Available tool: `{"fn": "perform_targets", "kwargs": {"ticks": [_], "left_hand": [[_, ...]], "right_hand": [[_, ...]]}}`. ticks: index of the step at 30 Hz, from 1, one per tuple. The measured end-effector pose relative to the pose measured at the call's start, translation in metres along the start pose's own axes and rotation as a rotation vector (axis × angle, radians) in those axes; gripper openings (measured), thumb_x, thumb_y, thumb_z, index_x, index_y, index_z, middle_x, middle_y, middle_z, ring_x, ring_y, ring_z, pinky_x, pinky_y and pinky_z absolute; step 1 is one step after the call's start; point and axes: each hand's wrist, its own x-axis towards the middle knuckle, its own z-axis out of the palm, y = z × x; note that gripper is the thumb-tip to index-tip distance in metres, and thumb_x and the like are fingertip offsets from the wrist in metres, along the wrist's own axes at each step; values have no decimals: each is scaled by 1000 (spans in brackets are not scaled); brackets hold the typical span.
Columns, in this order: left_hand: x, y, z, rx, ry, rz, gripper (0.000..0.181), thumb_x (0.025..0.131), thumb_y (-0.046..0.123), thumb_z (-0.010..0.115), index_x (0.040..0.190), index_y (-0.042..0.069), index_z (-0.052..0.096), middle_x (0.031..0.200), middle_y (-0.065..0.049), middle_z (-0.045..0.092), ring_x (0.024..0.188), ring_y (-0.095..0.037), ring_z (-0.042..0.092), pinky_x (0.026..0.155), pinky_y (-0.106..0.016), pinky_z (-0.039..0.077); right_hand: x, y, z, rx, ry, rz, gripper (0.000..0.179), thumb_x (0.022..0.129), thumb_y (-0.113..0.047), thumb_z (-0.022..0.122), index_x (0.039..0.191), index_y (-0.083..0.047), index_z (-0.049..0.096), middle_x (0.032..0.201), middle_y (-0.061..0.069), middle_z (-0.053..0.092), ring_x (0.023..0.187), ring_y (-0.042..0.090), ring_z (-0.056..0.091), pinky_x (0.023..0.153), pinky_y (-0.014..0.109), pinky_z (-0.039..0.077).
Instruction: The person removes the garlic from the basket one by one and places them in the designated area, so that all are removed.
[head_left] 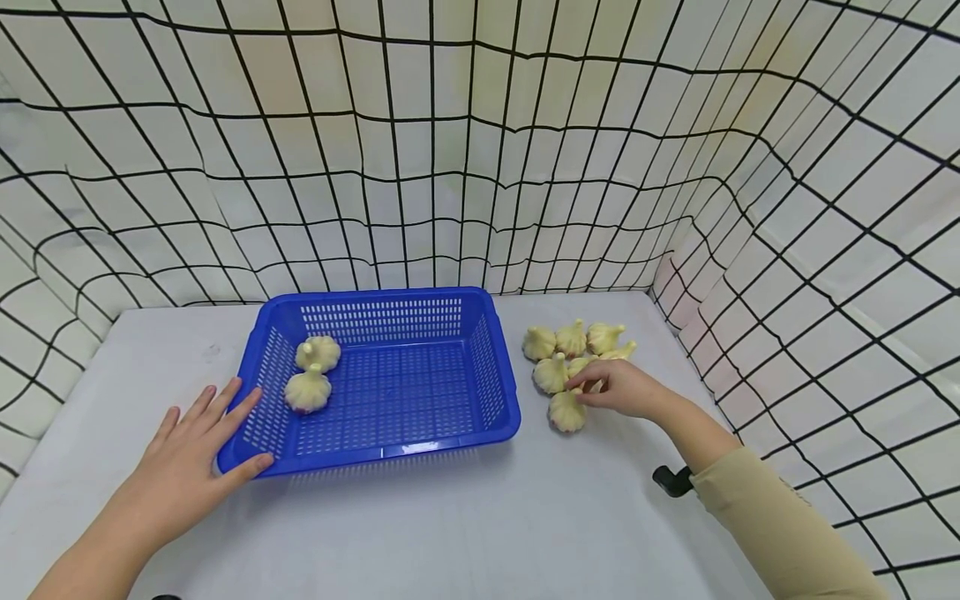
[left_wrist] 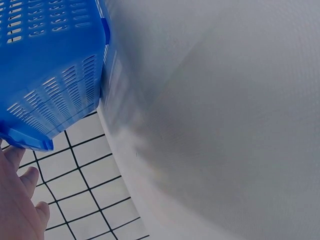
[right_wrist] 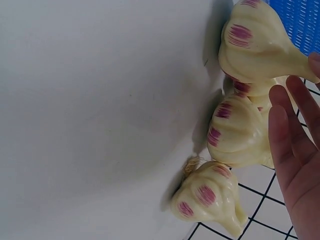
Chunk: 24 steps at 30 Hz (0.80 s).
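Observation:
A blue plastic basket stands on the table, with two garlic bulbs at the left inside it. The left hand lies spread at the basket's left front corner, fingers and thumb touching the rim. In the left wrist view only some fingertips show below the basket rim. Right of the basket, the right hand pinches the stem of the nearest garlic bulb. The right wrist view shows this pale, purple-streaked bulb with its stem between thumb and forefinger; the other fingers extend beside it.
Several more garlic bulbs lie grouped beyond the right hand, close together. A white sheet with black grid netting stands behind and on both sides. The table has a white cover. A black object shows by the right sleeve.

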Motion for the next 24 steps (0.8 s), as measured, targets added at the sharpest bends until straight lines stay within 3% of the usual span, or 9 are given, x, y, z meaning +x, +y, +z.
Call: {"fn": "perform_targets", "kwargs": {"ticks": [24], "left_hand": [[-1,-1,1,-1,11,3,92,92,58,60,160,14,17,163,-23,11,150,-37,-13,112,-49,-26]], "right_hand": [[2,-9,0,22,-6,46,35,90,-24,75,122,-12,70,119,7,69,101,20,64,79,30,56]]}}
